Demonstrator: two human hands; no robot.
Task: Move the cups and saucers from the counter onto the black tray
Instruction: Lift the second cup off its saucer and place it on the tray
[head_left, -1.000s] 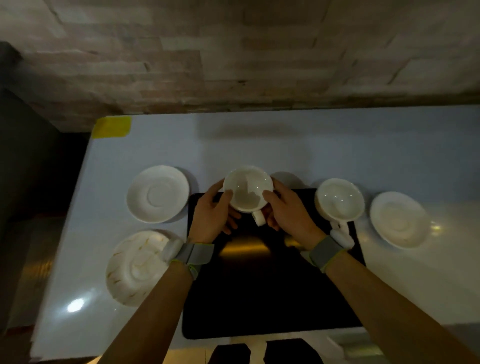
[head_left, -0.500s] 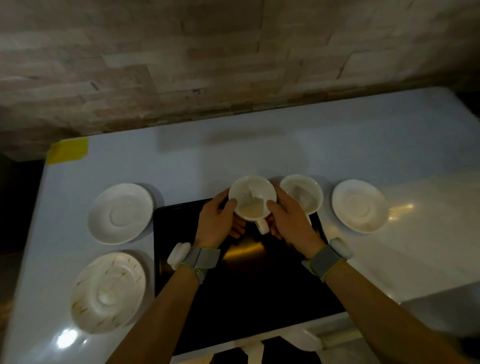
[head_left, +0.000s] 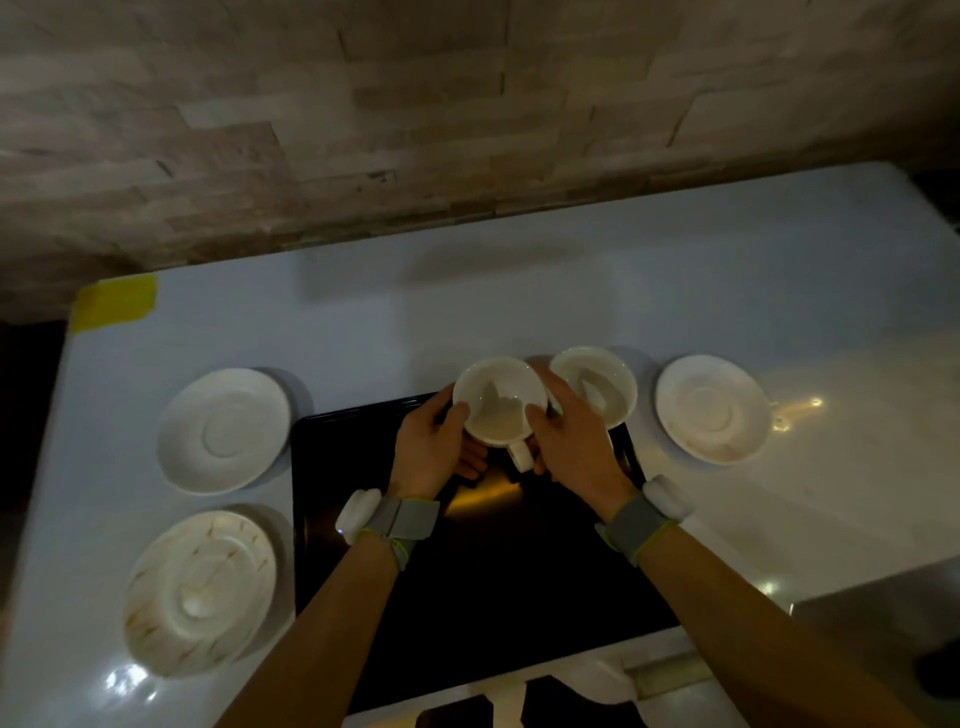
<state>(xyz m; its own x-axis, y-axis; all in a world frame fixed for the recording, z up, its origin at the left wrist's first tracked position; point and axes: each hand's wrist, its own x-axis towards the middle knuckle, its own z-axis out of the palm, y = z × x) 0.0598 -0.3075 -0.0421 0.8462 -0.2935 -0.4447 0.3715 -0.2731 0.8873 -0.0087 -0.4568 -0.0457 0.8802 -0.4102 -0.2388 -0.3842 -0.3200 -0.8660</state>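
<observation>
A white cup (head_left: 500, 402) is held over the far edge of the black tray (head_left: 483, 582), its handle pointing toward me. My left hand (head_left: 434, 447) grips its left side and my right hand (head_left: 571, 441) grips its right side. A second white cup (head_left: 597, 387) sits just right of it at the tray's far right corner, partly behind my right hand. A plain white saucer (head_left: 712, 408) lies on the counter to the right. Another white saucer (head_left: 224, 430) lies left of the tray. Near the left front is a saucer with gold streaks (head_left: 200, 592).
The white counter (head_left: 519, 291) runs back to a stone-tile wall (head_left: 415, 114). A patch of yellow tape (head_left: 114, 303) marks the far left corner. The counter's left edge drops off into darkness.
The held cup stays between both hands at the tray's far edge. The view has swung, so the second cup and right saucer now appear closer to the held cup.
</observation>
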